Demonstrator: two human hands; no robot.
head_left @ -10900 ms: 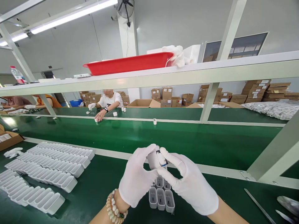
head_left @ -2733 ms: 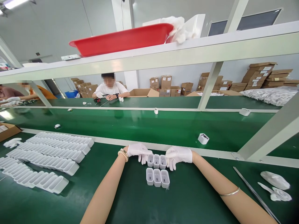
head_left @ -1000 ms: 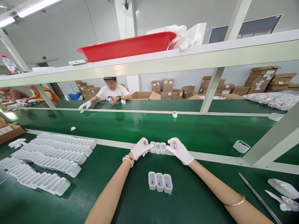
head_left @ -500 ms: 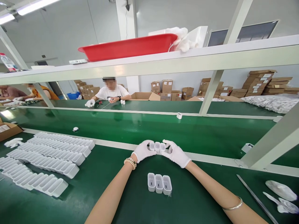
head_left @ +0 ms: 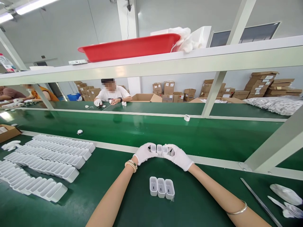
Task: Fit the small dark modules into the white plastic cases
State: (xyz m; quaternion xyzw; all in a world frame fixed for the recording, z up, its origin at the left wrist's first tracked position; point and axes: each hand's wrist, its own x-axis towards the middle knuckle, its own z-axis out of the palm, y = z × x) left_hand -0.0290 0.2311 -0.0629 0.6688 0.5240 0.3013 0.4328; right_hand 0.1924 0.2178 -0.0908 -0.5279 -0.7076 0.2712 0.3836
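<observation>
My left hand (head_left: 145,154), in a white glove, grips the left end of a short row of three small white plastic cases (head_left: 159,150). My right hand (head_left: 179,157), gloved too, has thumb and fingers closed round the right end. The row is held over the pale strip at the bench's far edge, open tops showing. Between my forearms, three more white cases (head_left: 161,193) stand side by side on the green bench, each with a dark slot inside. A bit of clear film sticks out at their right corner.
Long rows of white cases (head_left: 56,167) fill the bench's left side. A metal strip (head_left: 259,197) and a white-handled tool (head_left: 276,201) lie at right. Beyond is a green belt (head_left: 132,126) carrying small white parts. A shelf (head_left: 142,67) crosses above; a co-worker (head_left: 112,93) sits opposite.
My right fingers have closed in on the row's right end. On the belt, small white parts have shifted right, one passing out of sight behind the post. The co-worker's gloved hand has moved right.
</observation>
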